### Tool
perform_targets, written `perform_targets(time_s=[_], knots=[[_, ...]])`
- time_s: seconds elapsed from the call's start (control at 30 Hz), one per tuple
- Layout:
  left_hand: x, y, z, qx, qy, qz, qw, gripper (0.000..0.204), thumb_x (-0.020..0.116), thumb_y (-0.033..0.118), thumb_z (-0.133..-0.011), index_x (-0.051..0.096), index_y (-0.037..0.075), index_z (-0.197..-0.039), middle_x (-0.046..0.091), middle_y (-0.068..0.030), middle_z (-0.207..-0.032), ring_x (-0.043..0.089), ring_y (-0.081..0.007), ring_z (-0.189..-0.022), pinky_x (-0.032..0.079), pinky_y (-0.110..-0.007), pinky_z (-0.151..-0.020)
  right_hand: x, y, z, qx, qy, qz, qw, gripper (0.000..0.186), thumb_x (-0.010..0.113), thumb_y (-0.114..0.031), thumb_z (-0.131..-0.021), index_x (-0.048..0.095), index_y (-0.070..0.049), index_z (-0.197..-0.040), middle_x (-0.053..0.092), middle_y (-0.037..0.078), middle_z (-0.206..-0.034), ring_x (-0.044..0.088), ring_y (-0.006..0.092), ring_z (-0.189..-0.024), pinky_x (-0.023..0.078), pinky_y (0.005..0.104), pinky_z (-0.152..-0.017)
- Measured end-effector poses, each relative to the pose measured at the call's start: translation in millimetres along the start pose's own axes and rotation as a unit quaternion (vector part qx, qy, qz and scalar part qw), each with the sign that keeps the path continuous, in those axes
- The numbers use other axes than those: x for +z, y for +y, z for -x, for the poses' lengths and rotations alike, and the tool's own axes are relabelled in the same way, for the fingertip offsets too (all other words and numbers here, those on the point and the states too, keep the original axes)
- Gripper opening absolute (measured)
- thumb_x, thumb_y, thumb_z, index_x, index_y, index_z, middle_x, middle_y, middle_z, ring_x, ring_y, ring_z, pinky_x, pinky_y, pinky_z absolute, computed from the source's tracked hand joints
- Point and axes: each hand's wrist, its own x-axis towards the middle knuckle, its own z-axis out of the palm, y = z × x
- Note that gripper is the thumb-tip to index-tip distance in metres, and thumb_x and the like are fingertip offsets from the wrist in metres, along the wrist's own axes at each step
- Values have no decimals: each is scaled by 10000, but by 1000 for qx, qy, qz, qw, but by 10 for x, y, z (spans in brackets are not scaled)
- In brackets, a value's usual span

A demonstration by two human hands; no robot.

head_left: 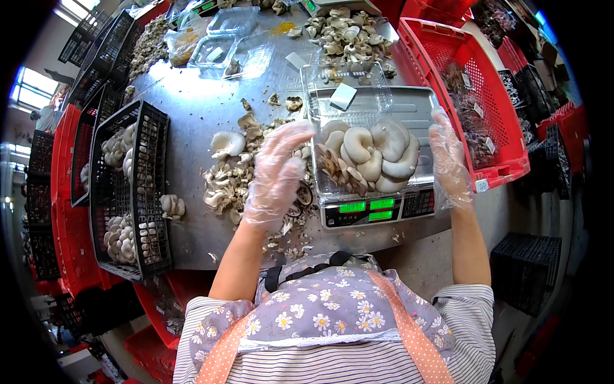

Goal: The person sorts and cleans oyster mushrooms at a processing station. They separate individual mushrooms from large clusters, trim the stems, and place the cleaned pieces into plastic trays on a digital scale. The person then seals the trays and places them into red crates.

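A digital scale [422, 101] with lit green displays carries a clear plastic clamshell container [310, 95], its lid raised, filled with grey oyster mushrooms [361, 144]. My left hand [276, 173], in a clear plastic glove, is open just left of the container over loose mushroom pieces [217, 189], fingers slightly curved. My right hand [449, 160], also gloved, is open at the right side of the container and scale, fingers extended upward and nothing visible in it. A small white card [343, 96] shows through the plastic at the back.
A steel table [182, 109] holds mushroom piles [348, 32] and empty clear containers [224, 48] at the back. Black crates of mushrooms [134, 192] line the left edge, beside red crates [67, 243]. A red crate [505, 128] with packed trays stands right of the scale; a black crate [524, 272] sits lower right.
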Motion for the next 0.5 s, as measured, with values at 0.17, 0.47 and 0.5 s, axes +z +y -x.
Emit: perform_targets(time_s=[0.17, 0.47, 0.5], knots=[[-257, -124, 439, -107, 131, 21, 985, 596, 343, 488, -1042, 640, -2, -1205, 616, -171, -1265, 529, -302, -1250, 367, -413, -1098, -38, 293, 108, 56, -1, -97, 994, 483, 519, -363, -1032, 520, -15, -1367, 584, 162, -1331, 550, 269, -1227, 418, 379, -1034], [-580, 48, 1392, -388, 214, 78, 893, 201, 623, 179, -974, 611, 48, -822, 593, 15, -677, 490, -53, -580, 377, -214, -532, 68, 360, 297, 170, 12, -272, 947, 446, 522, -367, -1039, 548, -30, -1329, 607, 81, -1194, 595, 163, -1115, 493, 303, -920], [-577, 68, 1562, -432, 179, 58, 882, 208, 629, 179, -969, 615, 48, -808, 583, 19, -662, 487, -51, -573, 381, -219, -524, 47, 295, 335, 156, 36, -268, 950, 427, 523, -353, -1040, 553, -29, -1317, 606, 83, -1196, 594, 162, -1113, 492, 299, -919]])
